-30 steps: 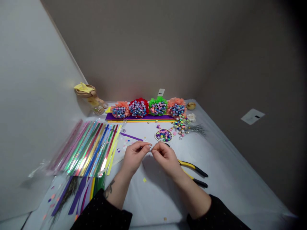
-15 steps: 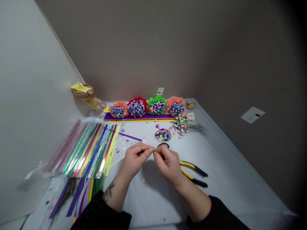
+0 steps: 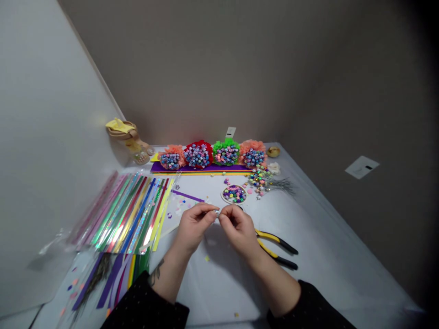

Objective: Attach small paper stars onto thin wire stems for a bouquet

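Note:
Over the middle of the white table, my left hand (image 3: 192, 225) pinches a tiny shiny silvery piece (image 3: 216, 213) between thumb and forefinger. It looks like a small folded paper star, though it is too small to be sure. My right hand (image 3: 240, 228) meets it from the other side, thumb and forefinger pressed together at the piece's edge. Behind the hands stands a small oval dish (image 3: 234, 194) of colourful paper stars. Yellow-and-black handled pliers (image 3: 278, 249) lie right of my right hand, their head hidden by it.
Shiny paper strips (image 3: 128, 214) in plastic sleeves cover the left side. At the back, several tissue-paper flowers (image 3: 198, 154) with star centres rest on coloured sheets (image 3: 206, 168). Loose stars (image 3: 259, 179) and thin wires (image 3: 281, 185) lie back right. A tan basket-like object (image 3: 125, 132) leans far left.
Both hands stay together at the small silvery piece, with slight finger shifts. The camera view has moved a little, so the scene sits slightly further right.

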